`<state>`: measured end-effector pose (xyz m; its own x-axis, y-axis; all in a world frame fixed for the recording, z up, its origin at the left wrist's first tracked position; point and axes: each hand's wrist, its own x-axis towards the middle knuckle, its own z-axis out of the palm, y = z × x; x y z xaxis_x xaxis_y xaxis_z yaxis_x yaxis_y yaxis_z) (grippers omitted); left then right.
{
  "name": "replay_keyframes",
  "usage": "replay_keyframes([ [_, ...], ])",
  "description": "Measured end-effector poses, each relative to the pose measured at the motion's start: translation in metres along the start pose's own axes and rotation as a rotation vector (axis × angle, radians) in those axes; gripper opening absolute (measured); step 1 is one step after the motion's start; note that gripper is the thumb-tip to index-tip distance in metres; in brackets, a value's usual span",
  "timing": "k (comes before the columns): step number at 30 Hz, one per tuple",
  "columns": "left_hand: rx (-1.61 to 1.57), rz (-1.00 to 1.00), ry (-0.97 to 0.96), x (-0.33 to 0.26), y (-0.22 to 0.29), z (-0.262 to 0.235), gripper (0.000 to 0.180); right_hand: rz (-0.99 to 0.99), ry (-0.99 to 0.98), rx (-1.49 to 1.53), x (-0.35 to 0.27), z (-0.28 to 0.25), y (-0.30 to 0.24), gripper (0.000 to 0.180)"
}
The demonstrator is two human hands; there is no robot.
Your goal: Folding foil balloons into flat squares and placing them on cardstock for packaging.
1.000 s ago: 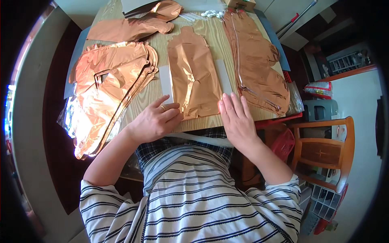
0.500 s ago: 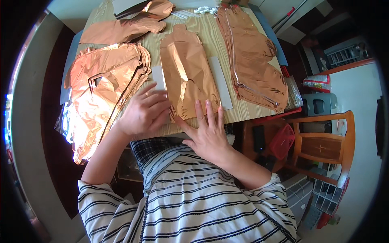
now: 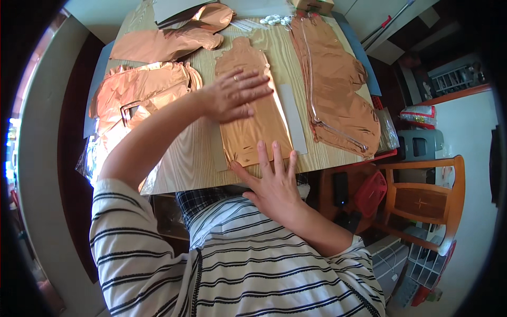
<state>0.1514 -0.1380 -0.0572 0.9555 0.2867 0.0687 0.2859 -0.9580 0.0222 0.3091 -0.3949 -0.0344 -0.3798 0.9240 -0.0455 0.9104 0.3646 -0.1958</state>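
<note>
A copper-coloured foil balloon (image 3: pixel 251 140), folded into a long flat strip with a narrow tab at its far end, lies on the middle of the table. Under it, a pale card (image 3: pixel 293 121) shows along the right side. My left hand (image 3: pixel 232 98) reaches across the strip's middle, palm down with fingers stretched out; whether it presses on the foil or hovers just above is hard to tell. At the near end, my right hand (image 3: pixel 274 185) rests its spread fingertips on the foil's edge. Neither hand grasps anything.
More copper foil balloons lie in a stack at the right (image 3: pixel 338 90), and a shiny pile (image 3: pixel 150 79) is at the left. Small white pieces (image 3: pixel 275 20) and thin clear sticks (image 3: pixel 247 25) sit at the far edge near a cardboard box (image 3: pixel 315 5). A wooden chair (image 3: pixel 420 199) stands at the right.
My left hand has moved from the strip's near left corner forward and right, over its middle, and its fingers have straightened. The foil there looks smoother. My right hand stays at the near edge.
</note>
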Motion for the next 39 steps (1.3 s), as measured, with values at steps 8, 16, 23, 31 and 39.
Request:
replay_keyframes([
  [8,0.371,-0.433,0.185,0.015,-0.016,-0.014,0.07,0.008,-0.011,-0.019,0.004,-0.008,0.001,0.084],
  [16,-0.087,-0.239,0.107,-0.072,0.077,-0.009,0.072,-0.02,-0.027,-0.022,0.004,-0.009,-0.003,0.086],
  [23,-0.013,-0.258,0.079,-0.07,0.057,-0.011,0.077,0.005,0.004,0.007,0.004,-0.012,-0.004,0.085],
  [31,-0.003,-0.253,0.079,-0.07,0.057,-0.01,0.078,-0.005,0.109,0.072,0.013,-0.008,-0.011,0.086],
  [39,0.167,-0.338,0.063,-0.052,0.009,-0.001,0.077,-0.011,0.054,0.001,0.012,0.012,-0.012,0.09],
])
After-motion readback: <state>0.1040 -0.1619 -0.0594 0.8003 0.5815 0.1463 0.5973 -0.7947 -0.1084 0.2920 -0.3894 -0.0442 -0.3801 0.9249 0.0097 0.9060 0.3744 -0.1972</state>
